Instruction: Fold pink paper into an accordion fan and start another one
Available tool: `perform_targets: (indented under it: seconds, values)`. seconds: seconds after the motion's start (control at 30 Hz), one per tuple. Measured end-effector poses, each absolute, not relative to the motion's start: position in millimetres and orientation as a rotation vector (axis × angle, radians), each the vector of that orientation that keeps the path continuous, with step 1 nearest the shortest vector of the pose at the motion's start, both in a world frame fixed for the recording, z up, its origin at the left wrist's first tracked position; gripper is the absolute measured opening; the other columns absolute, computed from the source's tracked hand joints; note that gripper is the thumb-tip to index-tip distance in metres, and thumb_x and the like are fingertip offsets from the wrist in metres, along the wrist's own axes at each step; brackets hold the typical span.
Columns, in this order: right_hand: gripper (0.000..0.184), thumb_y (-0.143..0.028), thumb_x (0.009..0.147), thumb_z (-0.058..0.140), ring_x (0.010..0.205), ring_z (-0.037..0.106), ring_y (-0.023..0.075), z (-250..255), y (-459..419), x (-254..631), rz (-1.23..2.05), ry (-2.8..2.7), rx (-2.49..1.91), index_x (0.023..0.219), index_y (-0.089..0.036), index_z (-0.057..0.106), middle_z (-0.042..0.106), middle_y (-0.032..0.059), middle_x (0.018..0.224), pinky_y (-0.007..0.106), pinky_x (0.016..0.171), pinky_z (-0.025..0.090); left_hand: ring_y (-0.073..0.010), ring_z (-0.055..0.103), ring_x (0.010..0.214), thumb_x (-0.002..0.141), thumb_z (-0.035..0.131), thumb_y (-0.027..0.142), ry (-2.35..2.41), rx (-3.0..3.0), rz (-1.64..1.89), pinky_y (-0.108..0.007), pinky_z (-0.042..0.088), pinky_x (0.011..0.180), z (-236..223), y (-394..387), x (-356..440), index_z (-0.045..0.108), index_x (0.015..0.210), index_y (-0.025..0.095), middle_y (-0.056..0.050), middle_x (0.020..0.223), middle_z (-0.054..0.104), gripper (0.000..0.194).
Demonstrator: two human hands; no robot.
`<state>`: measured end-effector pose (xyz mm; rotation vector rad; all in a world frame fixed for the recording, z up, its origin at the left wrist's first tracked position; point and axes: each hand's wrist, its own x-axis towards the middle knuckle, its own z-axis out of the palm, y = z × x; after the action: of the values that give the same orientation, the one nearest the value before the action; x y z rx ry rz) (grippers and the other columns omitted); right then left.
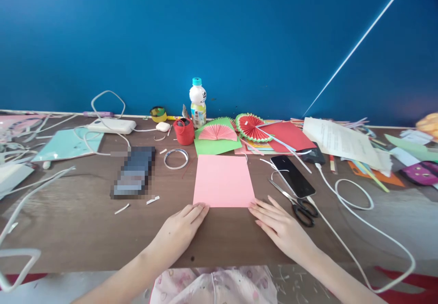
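Observation:
A square sheet of pink paper [224,180] lies flat on the brown table in front of me. My left hand [183,226] rests at its near left corner, fingertips on the edge, fingers stretched out. At the near right corner lies my right hand [277,222], its fingers extended and slightly spread, touching the paper. Neither hand grasps anything. Just right of my right hand are black-handled scissors [304,210], partly under a black phone [293,176]. A roll of clear tape [175,159] lies beyond the paper's left side.
Behind the paper stand a bottle [198,103] and a red pot [184,132], beside a green sheet with a pink folded fan [218,132]. A red pleated paper fan [251,127] is farther right. White cables [376,231] loop across the right side; a blurred phone [134,171] lies left.

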<state>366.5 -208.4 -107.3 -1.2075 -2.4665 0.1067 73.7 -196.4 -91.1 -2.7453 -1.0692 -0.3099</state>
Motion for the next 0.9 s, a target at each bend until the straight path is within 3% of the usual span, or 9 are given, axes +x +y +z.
perform_targets:
  seconds: [0.13,0.2,0.33,0.5,0.6,0.77,0.9]
  values:
    - [0.017,-0.019,0.087,0.047,0.088,0.058,0.0192,-102.5,-193.1,348.6,0.083,-2.344,-1.235,0.090,-0.017,0.064,0.068,0.0056,0.088,0.037,0.080,0.046,-0.0170,0.052,0.069,0.084,0.041,0.010,-1.186,-2.672,-0.334,-0.029,0.043,0.058,-89.4,-185.0,87.5,0.057,0.081,0.016,-0.004,0.077,0.058,0.018]
    - [0.013,-0.023,0.085,0.051,0.083,0.055,0.0200,-99.6,-182.3,337.1,0.125,-2.393,-1.279,0.084,-0.017,0.062,0.065,0.0058,0.084,0.035,0.071,0.045,-0.0171,0.049,0.066,0.084,0.044,0.013,-1.191,-2.675,-0.341,-0.030,0.040,0.056,-90.7,-176.7,94.5,0.053,0.070,0.017,-0.002,0.071,0.054,0.017]
    - [0.014,-0.024,0.087,0.048,0.079,0.051,0.0168,-97.1,-164.1,324.4,0.155,-2.514,-1.155,0.083,-0.017,0.060,0.060,0.0052,0.083,0.030,0.071,0.042,-0.0155,0.046,0.064,0.086,0.042,0.011,-1.052,-2.710,-0.323,-0.030,0.037,0.059,-92.5,-162.8,98.2,0.050,0.071,0.017,-0.002,0.072,0.053,0.017]
    - [0.022,-0.011,0.087,0.039,0.075,0.051,0.0161,-97.7,-157.4,325.8,-0.033,-2.632,-0.927,0.083,-0.015,0.060,0.060,0.0058,0.080,0.028,0.069,0.042,-0.0154,0.047,0.066,0.087,0.044,0.019,-0.878,-2.724,-0.306,-0.028,0.036,0.058,-93.0,-156.5,94.1,0.049,0.072,0.016,-0.002,0.071,0.051,0.016]
    - [0.021,-0.006,0.083,0.040,0.075,0.051,0.0165,-88.2,-151.7,325.8,-0.105,-2.625,-0.920,0.084,-0.014,0.059,0.061,0.0063,0.081,0.029,0.068,0.041,-0.0144,0.046,0.063,0.086,0.041,0.012,-0.839,-2.680,-0.298,-0.028,0.034,0.056,-82.6,-149.1,95.7,0.048,0.071,0.017,-0.002,0.069,0.051,0.018]
    - [0.025,-0.006,0.085,0.036,0.080,0.054,0.0171,-27.1,-123.6,322.6,-0.347,-2.301,-0.972,0.085,-0.016,0.059,0.062,0.0066,0.085,0.030,0.070,0.041,-0.0139,0.044,0.061,0.084,0.040,0.013,-0.907,-2.417,-0.462,-0.028,0.031,0.054,-11.3,-120.4,105.9,0.051,0.069,0.017,-0.002,0.065,0.050,0.019]
    - [0.024,-0.010,0.087,0.038,0.094,0.054,0.0182,17.5,-105.7,319.5,-0.639,-1.873,-0.920,0.094,-0.024,0.057,0.061,0.0028,0.094,0.035,0.080,0.039,-0.0169,0.048,0.078,0.086,0.036,0.014,-0.985,-2.063,-0.809,-0.032,0.034,0.068,40.7,-104.6,111.7,0.056,0.078,0.018,-0.004,0.082,0.054,0.022]
